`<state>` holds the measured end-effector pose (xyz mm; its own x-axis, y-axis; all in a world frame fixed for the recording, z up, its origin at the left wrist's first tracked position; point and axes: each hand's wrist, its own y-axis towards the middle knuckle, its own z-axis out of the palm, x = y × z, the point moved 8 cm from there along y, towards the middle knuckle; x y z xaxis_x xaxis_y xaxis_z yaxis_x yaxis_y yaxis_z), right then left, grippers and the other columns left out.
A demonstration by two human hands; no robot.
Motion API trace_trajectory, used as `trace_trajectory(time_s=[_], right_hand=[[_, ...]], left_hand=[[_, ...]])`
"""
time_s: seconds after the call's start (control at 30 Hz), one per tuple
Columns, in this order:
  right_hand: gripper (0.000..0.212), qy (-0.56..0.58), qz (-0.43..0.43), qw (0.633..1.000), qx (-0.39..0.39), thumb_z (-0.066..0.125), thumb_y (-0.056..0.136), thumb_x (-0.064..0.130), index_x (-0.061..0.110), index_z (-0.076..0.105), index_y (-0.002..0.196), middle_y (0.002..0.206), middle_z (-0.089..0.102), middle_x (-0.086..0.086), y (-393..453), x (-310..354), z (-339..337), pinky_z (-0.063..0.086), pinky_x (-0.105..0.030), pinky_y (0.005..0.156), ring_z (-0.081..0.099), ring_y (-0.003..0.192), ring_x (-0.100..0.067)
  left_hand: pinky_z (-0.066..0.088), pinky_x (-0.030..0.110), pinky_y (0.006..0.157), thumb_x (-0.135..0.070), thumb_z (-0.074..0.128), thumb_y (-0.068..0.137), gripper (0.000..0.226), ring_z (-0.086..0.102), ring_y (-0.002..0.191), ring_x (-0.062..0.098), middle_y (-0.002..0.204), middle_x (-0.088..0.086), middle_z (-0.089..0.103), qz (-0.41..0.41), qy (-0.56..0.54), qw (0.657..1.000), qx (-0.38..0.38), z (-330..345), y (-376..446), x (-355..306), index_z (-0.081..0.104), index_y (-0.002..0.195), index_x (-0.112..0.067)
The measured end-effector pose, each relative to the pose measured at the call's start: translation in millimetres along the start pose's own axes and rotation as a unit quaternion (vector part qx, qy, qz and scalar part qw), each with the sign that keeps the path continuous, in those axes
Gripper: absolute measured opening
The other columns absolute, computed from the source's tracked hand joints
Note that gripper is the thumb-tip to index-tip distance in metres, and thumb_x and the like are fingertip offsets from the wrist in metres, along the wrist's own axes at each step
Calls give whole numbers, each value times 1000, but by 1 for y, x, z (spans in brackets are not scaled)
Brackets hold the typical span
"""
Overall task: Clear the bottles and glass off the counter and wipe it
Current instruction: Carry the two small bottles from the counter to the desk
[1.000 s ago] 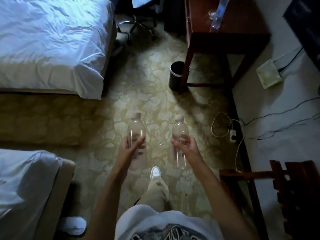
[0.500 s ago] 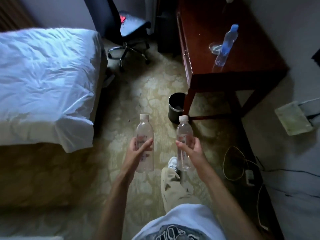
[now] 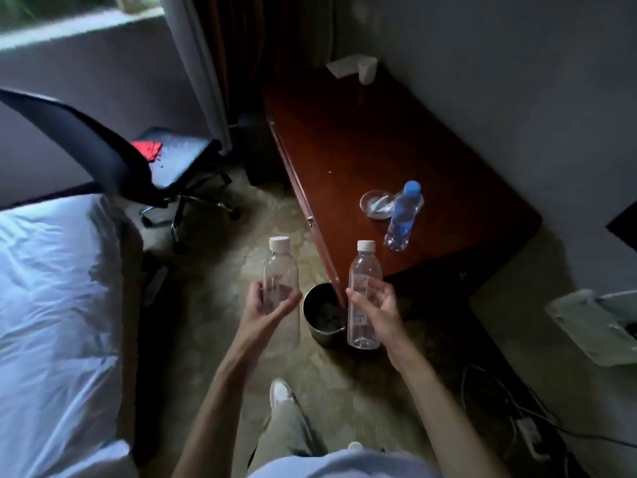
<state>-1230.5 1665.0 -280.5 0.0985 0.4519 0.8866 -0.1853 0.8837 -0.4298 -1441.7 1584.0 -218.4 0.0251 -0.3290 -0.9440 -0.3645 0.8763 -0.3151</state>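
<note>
My left hand (image 3: 267,310) grips a clear empty bottle with a white cap (image 3: 281,270), held upright. My right hand (image 3: 377,307) grips a second clear white-capped bottle (image 3: 363,281), also upright. Between and just beyond them a dark round bin (image 3: 322,313) stands on the carpet at the near corner of the red-brown wooden counter (image 3: 379,143). On the counter's near end stand a blue-capped, blue-labelled bottle (image 3: 403,215) and a low clear glass dish (image 3: 375,203) beside it. A white cup (image 3: 367,70) and white paper (image 3: 341,67) sit at its far end.
A bed with white sheets (image 3: 51,305) fills the left side. A black swivel chair (image 3: 165,160) with a red item on its seat stands near the curtain. Cables and a power strip (image 3: 527,432) lie along the right wall. My shoe (image 3: 281,391) is on the carpet below.
The view has moved forward and lifted toward the counter. The bin now lies between the two bottles, and the counter's far end has come into sight. Both hands still hold their bottles.
</note>
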Motion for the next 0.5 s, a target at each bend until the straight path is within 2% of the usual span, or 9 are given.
trace_trajectory(time_s=[0.1, 0.13, 0.2, 0.27, 0.33, 0.43, 0.5], right_hand=[[54, 8, -2, 998, -70, 78, 76, 17, 17, 43, 118, 108, 62, 3, 39, 0, -11, 53, -20, 77, 63, 95, -7], [58, 7, -1, 996, -90, 81, 72, 23, 19, 44, 116, 110, 62, 2, 51, -1, -15, 52, -20, 79, 63, 97, -8], [65, 7, 1, 990, -138, 84, 65, 27, 21, 44, 115, 113, 61, 0, 75, -2, -21, 51, -19, 80, 62, 102, -11], [62, 6, -7, 978, -208, 83, 70, 17, 18, 43, 116, 111, 58, 3, 99, 3, -24, 49, -10, 74, 59, 101, -9], [62, 12, -22, 958, -286, 82, 71, 10, 16, 41, 116, 109, 55, 9, 118, 9, -22, 45, -2, 69, 56, 96, -1], [65, 17, -50, 925, -376, 81, 70, -1, 11, 39, 118, 107, 56, 10, 139, 19, -8, 44, -1, 71, 60, 84, 13], [69, 27, -58, 907, -416, 82, 66, -6, 10, 39, 118, 105, 58, 8, 147, 21, 1, 47, -6, 75, 60, 83, 15]], left_hand=[[58, 25, 73, -11, 77, 80, 50, 69, 91, 14, 113, 13, 67, 10, 10, 998, 59, 29, 83, -12, 49, 122, -7], [58, 22, 70, -5, 77, 78, 53, 70, 88, 13, 113, 16, 66, 13, 17, 996, 83, 40, 111, -14, 47, 122, -3], [59, 25, 71, 2, 80, 70, 61, 70, 93, 21, 112, 17, 66, 20, 37, 991, 130, 60, 165, -15, 46, 121, 0], [59, 25, 73, 1, 85, 60, 70, 69, 101, 26, 111, 12, 68, 32, 59, 979, 190, 80, 218, -21, 49, 121, -3], [57, 20, 71, 1, 87, 58, 72, 69, 99, 18, 110, 6, 68, 48, 94, 959, 263, 99, 264, -28, 52, 121, -8], [56, 22, 71, -3, 89, 60, 68, 68, 95, 17, 108, 5, 68, 87, 142, 923, 348, 116, 322, -43, 53, 116, -13], [58, 28, 72, -10, 91, 59, 65, 68, 94, 17, 105, 0, 68, 124, 181, 893, 394, 126, 348, -52, 53, 111, -19]])
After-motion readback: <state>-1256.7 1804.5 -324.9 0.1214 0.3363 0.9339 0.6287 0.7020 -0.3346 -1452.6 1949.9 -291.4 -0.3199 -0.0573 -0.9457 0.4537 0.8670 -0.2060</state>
